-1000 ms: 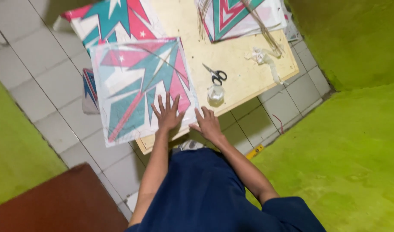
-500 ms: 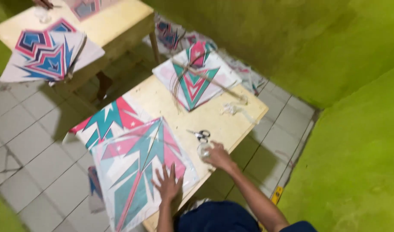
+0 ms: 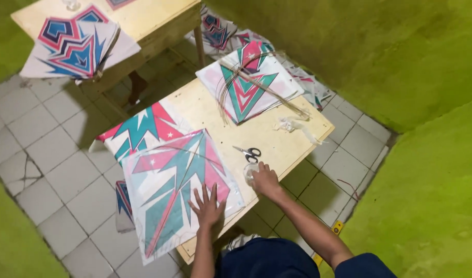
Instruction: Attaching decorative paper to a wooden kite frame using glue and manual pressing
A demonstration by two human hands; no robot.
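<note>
My left hand (image 3: 207, 207) lies flat, fingers spread, on the near corner of a pink, teal and white kite (image 3: 179, 190) that rests on a wooden table (image 3: 277, 144) and hangs over its left edge. My right hand (image 3: 265, 179) reaches to a small clear container (image 3: 249, 172) near the table's front edge and touches it. Black-handled scissors (image 3: 249, 153) lie just beyond that hand. A second kite of the same colours (image 3: 143, 126) sits under the first.
A pile of kites with thin sticks (image 3: 251, 85) fills the table's far end, beside crumpled white string (image 3: 295, 125). A second wooden table (image 3: 138, 20) with a blue and pink kite (image 3: 76, 46) stands at the back left. More kites (image 3: 220, 28) lie on the tiled floor. Green walls close the right side.
The view has swung up and back, bringing the second table into sight. My right hand has moved from beside the left hand rightwards to the small clear container. The left hand stays on the kite.
</note>
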